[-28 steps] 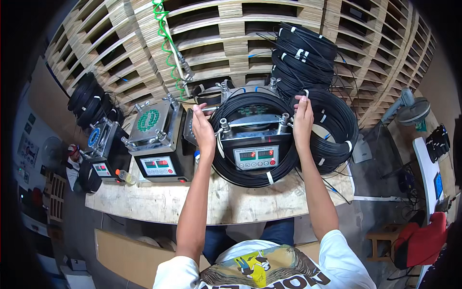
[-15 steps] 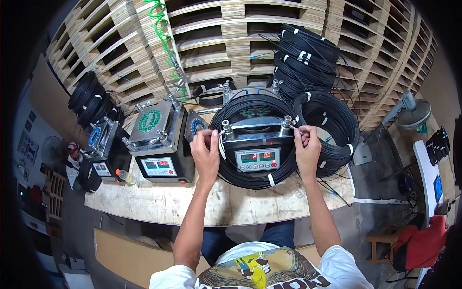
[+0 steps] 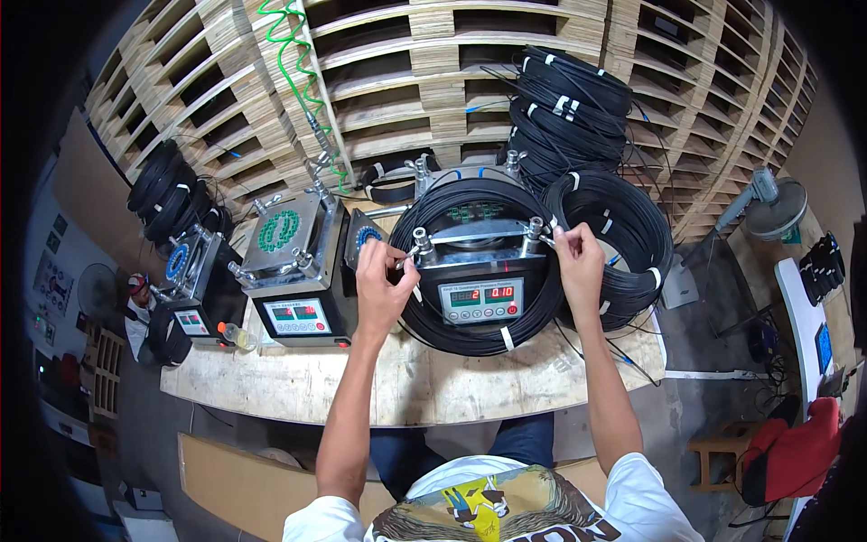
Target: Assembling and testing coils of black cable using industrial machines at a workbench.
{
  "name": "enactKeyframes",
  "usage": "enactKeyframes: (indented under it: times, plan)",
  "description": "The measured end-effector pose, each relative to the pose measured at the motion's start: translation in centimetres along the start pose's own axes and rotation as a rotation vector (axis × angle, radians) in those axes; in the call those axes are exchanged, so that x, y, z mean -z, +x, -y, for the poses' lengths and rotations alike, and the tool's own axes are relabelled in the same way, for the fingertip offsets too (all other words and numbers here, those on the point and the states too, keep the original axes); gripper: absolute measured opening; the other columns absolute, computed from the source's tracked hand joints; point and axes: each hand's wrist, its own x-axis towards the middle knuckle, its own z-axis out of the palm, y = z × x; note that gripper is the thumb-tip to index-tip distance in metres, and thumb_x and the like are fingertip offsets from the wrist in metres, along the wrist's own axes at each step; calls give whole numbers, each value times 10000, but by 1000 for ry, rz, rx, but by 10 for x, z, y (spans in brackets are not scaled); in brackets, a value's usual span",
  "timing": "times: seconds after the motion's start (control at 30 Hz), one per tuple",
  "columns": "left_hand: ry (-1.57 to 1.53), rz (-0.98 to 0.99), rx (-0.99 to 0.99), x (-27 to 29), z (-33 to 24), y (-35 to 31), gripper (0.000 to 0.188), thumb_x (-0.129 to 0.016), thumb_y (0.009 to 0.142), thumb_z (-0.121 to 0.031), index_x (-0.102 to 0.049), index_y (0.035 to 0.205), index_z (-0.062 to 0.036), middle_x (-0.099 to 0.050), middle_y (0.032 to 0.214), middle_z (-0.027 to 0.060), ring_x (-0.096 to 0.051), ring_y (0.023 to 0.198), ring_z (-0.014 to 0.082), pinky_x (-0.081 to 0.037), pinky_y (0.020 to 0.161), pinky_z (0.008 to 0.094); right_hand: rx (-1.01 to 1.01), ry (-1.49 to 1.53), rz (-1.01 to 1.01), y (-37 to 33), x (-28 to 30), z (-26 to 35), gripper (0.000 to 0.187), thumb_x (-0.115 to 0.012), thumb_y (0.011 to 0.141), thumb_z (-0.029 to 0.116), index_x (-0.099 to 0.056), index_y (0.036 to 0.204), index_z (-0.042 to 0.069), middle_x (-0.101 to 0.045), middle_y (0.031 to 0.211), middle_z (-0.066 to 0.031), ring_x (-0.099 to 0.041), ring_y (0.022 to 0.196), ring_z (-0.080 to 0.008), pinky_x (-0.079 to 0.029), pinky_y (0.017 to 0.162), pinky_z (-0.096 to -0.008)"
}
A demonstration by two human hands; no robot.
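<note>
In front of me stands a polishing machine with a lit control panel (image 3: 483, 301) and a metal top plate (image 3: 479, 253). A large coil of black cable (image 3: 424, 330) loops around it. My left hand (image 3: 383, 287) is closed at the front left clamp post (image 3: 422, 242), its fingertips pinching the clamp's small metal lever. On the other side, my right hand (image 3: 580, 262) pinches the lever beside the front right clamp post (image 3: 535, 229). The fingers partly cover both levers.
To the left are two similar machines, one with green connectors (image 3: 279, 231) and one with blue connectors (image 3: 178, 262), and a small bottle (image 3: 237, 336). More cable coils (image 3: 623, 235) stand right and behind. A green spiral hose (image 3: 289, 54) hangs before wooden pallets (image 3: 379, 63).
My left hand has turned and shifted slightly down at its lever. The right hand has moved slightly up. Red digits on the panels differ.
</note>
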Motion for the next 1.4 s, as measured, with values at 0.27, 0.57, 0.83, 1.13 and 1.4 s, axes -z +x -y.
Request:
enactKeyframes:
  times: [0.27, 0.57, 0.83, 1.13, 1.4]
  plan:
    - [-268, 40, 359, -2, 36, 76, 325, -571, 988, -219, -570, 732, -18, -556, 740, 23, -495, 643, 123, -370, 574, 285, -55, 81, 86, 60, -24, -17, 403, -592, 1018, 257, -565, 716, -9, -536, 637, -40, -460, 588, -93, -370, 549, -315]
    - [-734, 212, 898, -78, 120, 191, 431, -689, 915, -554, -636, 992, -133, -598, 773, -44, -453, 561, 83, -346, 521, 284, -389, 503, 340, 176, -105, -95, 260, -585, 1029, 325, -663, 1126, 98, -585, 795, 31, -520, 642, -62, -400, 539, -230]
    - [-796, 102, 810, -111, 136, 190, 264, -689, 969, -403, -699, 850, -168, -645, 728, -54, -457, 513, 89, -284, 451, 270, -537, 560, 463, 184, -105, -102, 262, -557, 1042, 414, -644, 994, 171, -512, 759, 88, -393, 624, -46, -315, 554, -221]
    - [-826, 75, 780, -106, 127, 185, 257, -681, 980, -385, -687, 885, -146, -638, 735, -43, -496, 535, 63, -369, 471, 238, -499, 546, 451, 182, -108, -94, 308, -579, 1025, 451, -606, 899, 171, -505, 736, 84, -415, 605, -48, -303, 510, -215]
    - [-811, 103, 805, -105, 120, 185, 238, -693, 976, -365, -673, 889, -144, -647, 750, -31, -497, 563, 74, -364, 504, 236, -442, 455, 443, 180, -106, -101, 312, -556, 1043, 411, -643, 1022, 112, -564, 812, 53, -458, 605, -53, -362, 524, -218]
